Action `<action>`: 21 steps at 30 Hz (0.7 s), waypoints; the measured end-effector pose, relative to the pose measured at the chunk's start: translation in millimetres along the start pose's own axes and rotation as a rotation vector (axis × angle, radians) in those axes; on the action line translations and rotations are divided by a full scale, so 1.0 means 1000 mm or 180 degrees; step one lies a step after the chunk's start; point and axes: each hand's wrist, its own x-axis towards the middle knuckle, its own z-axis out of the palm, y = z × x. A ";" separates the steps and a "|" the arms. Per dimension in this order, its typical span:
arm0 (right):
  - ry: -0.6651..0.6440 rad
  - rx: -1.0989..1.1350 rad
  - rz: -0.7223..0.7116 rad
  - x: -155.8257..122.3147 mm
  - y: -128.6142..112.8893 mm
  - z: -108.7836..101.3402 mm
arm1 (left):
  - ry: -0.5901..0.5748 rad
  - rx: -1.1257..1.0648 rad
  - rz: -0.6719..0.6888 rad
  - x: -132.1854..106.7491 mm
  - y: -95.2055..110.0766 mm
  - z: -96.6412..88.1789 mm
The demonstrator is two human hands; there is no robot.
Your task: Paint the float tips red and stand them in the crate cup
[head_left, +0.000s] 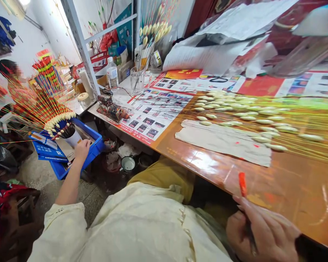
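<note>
My left hand (82, 148) reaches down to the left and rests against a white cup (73, 138) standing in a blue bin (94, 147); the cup is packed with fishing floats (47, 98) fanning out in red, yellow and green stems. Its fingers curl on the cup's side. My right hand (258, 229) sits at the near edge of the wooden table (289, 189), closed around a thin brush with an orange-red tip (242, 183). Several pale floats (251, 116) lie in rows on the table beyond a paint-stained cloth (224, 140).
A glass jar (137, 80) of floats, a water bottle (112, 74) and a small tool (112, 109) stand at the table's far left on printed sheets. Papers pile at the back. Another person (9, 78) sits at far left. Cups and rags lie under the table.
</note>
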 end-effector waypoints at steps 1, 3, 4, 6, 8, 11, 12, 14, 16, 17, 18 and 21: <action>-0.0015 0.0005 0.0058 -0.003 0.000 -0.001 | -0.0098 -0.0075 0.0256 0.003 0.018 0.002; -0.0090 0.0030 0.0178 -0.009 0.001 -0.004 | -0.0192 -0.0255 0.0769 0.010 0.057 0.002; -0.0134 0.0049 0.0239 -0.011 0.001 -0.007 | -0.0149 -0.0385 0.1076 0.013 0.079 0.000; -0.0253 0.0106 0.0338 -0.014 0.002 -0.012 | 0.0161 -0.0767 0.1830 0.019 0.127 -0.004; -0.0386 0.0150 0.0452 -0.015 0.003 -0.016 | 0.0447 -0.1185 0.2471 0.022 0.180 -0.007; -0.0444 0.0172 0.0562 -0.012 0.006 -0.020 | 0.0338 -0.1544 0.3097 0.027 0.263 -0.005; -0.0426 0.0159 0.0580 -0.012 0.007 -0.021 | 0.0210 -0.1568 0.3258 0.030 0.289 -0.002; -0.0395 0.0117 0.0624 -0.010 0.010 -0.023 | -0.0039 -0.1451 0.3481 0.040 0.335 0.007; -0.0371 0.0071 0.0682 -0.008 0.013 -0.026 | -0.0170 -0.1149 0.3471 0.057 0.372 0.015; -0.0362 0.0057 0.0713 -0.007 0.015 -0.028 | -0.0196 -0.0964 0.3380 0.067 0.386 0.020; -0.0350 0.0046 0.0741 -0.007 0.016 -0.030 | -0.0213 -0.0780 0.3258 0.079 0.398 0.024; -0.0282 0.0024 0.0808 -0.006 0.020 -0.033 | -0.0369 -0.0349 0.3112 0.110 0.420 0.033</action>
